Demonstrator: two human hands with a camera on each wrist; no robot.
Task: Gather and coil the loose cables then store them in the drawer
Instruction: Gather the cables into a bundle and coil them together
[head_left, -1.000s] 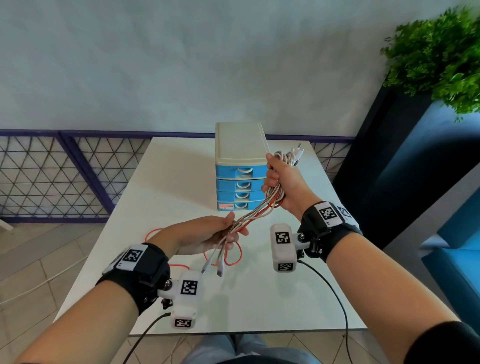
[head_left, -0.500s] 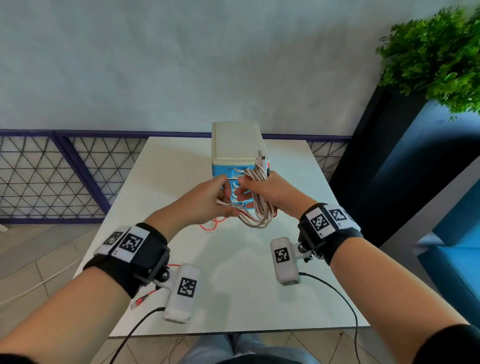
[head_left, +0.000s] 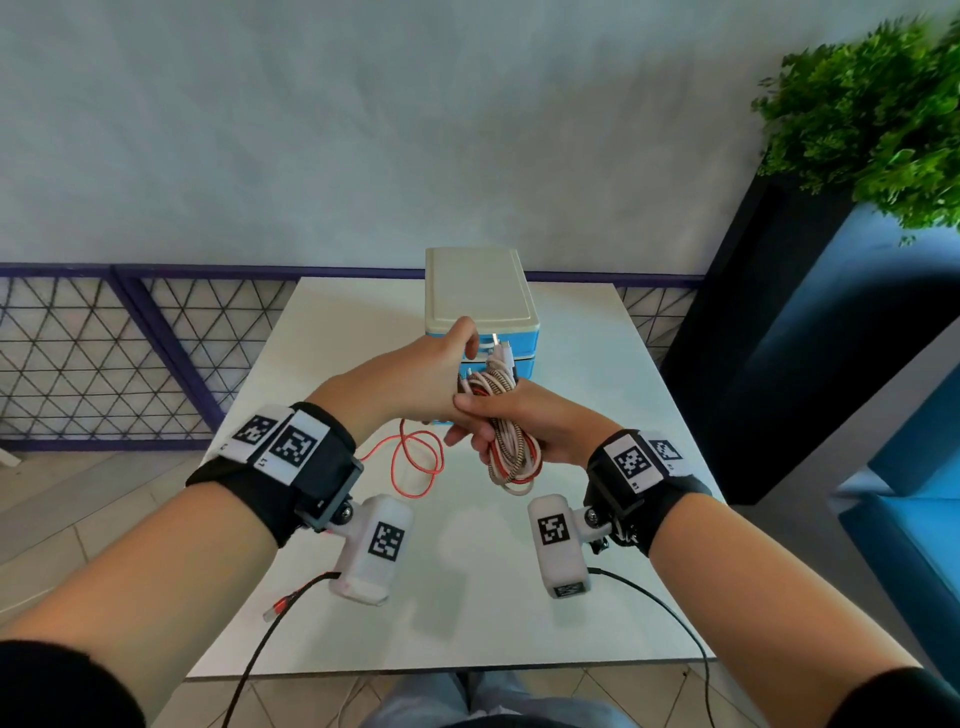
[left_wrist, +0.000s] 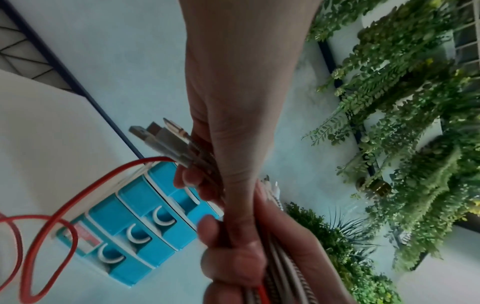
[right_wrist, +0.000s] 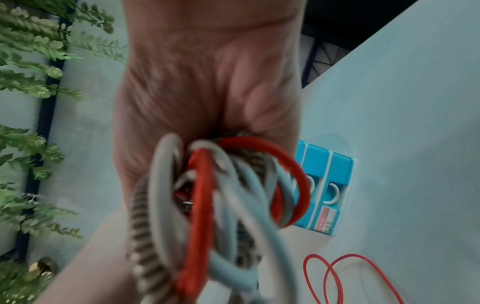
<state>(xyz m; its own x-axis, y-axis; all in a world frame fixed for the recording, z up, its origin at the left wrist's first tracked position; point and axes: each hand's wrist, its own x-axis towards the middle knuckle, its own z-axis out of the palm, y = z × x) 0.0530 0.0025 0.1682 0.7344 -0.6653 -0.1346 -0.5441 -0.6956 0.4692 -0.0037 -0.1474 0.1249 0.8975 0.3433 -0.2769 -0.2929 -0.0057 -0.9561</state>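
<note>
My right hand (head_left: 483, 423) grips a coiled bundle of cables (head_left: 511, 457), white, striped and red, a little above the white table (head_left: 597, 545); its loops hang below my fist (right_wrist: 221, 205). My left hand (head_left: 460, 348) reaches over the bundle's top and holds the cable ends, with the USB plugs (left_wrist: 161, 133) sticking out past its curled fingers. A red cable (head_left: 415, 462) runs from the bundle down to loose loops on the table, and its plug (head_left: 275, 610) lies near the front left. The drawer unit (head_left: 478, 291), cream on top with blue drawers (left_wrist: 135, 236), stands just behind my hands, all drawers closed.
A dark planter (head_left: 779, 338) with a green plant (head_left: 872, 119) stands right of the table, and a blue seat (head_left: 909, 545) is nearer. A purple-framed mesh railing (head_left: 104, 353) runs along the wall. Black camera leads trail off the front edge.
My left hand rose from low on the trailing strands up to the bundle's top. My right hand came down and toward me with the bundle. More cable is wound in.
</note>
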